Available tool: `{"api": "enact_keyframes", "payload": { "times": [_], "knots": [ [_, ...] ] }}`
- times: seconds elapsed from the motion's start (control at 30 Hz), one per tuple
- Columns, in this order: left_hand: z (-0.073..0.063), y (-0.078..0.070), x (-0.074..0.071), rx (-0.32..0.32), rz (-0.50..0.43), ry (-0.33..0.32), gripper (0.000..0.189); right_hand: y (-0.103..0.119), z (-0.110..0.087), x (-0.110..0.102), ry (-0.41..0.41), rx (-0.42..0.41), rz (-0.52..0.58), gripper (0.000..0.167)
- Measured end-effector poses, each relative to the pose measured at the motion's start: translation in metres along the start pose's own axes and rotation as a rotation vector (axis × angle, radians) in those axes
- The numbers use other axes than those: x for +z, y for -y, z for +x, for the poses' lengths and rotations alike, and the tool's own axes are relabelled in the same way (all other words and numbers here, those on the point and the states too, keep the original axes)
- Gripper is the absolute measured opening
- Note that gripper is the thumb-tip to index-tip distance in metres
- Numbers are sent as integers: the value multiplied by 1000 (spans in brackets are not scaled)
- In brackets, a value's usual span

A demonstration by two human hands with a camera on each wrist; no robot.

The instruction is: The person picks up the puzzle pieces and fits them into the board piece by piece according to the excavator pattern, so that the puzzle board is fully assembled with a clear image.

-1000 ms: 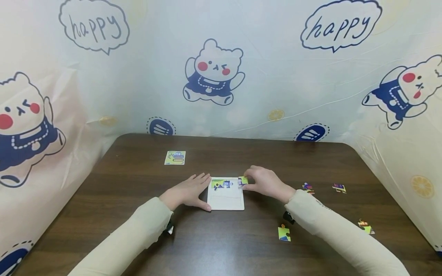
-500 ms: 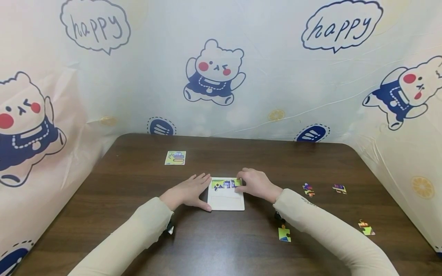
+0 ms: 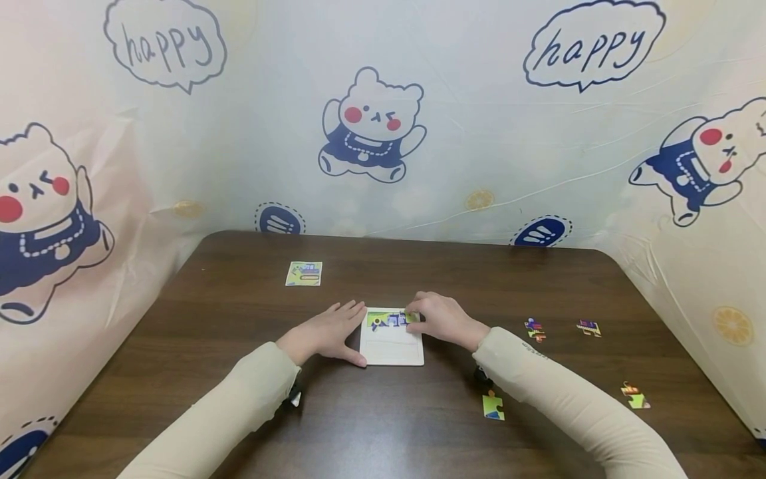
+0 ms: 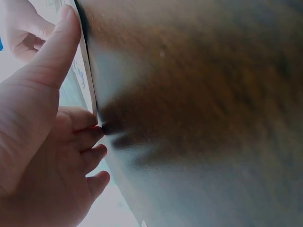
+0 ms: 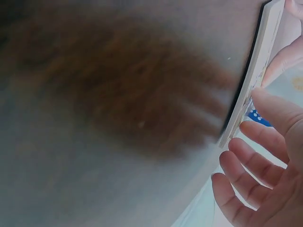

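Observation:
A white square puzzle board lies mid-table, with colourful jigsaw pieces along its far edge. Against the board's left side rests my left hand, its fingers spread and fairly straight, the thumb at the near left corner. At the far right corner my right hand pinches a green-and-purple jigsaw piece between thumb and fingers; the fingers partly cover it. In the right wrist view, the thumb sits by the board's edge and the other fingers lie apart, loosely bent.
Several loose jigsaw pieces lie to the right: one beyond the right forearm, another farther right, a third near the right edge, and one close to the right sleeve. A small picture card lies at the back left.
My right hand has moved left, bringing the jigsaw piece from over the board's right edge into its far right corner. The left hand has stayed in place.

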State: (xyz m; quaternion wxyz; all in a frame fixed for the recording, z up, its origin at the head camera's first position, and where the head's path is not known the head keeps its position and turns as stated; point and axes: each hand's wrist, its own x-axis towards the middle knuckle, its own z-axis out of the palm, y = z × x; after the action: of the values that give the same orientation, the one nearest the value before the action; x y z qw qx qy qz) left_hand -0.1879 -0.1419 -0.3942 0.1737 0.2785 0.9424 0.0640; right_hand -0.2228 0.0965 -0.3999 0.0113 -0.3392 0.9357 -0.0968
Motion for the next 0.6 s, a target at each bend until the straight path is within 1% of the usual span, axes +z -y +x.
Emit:
{"api": "enact_keyframes", "payload": {
  "times": [0.2, 0.37, 0.6],
  "knots": [
    [-1, 0, 0, 3, 0, -1, 102, 0, 2, 3, -5, -19, -9, 31],
    [1, 1, 1, -1, 4, -2, 103, 1, 2, 2, -2, -15, -4, 32],
    [2, 2, 1, 5, 7, 0, 103, 2, 2, 0, 10, -11, 6, 30]
  ]
}}
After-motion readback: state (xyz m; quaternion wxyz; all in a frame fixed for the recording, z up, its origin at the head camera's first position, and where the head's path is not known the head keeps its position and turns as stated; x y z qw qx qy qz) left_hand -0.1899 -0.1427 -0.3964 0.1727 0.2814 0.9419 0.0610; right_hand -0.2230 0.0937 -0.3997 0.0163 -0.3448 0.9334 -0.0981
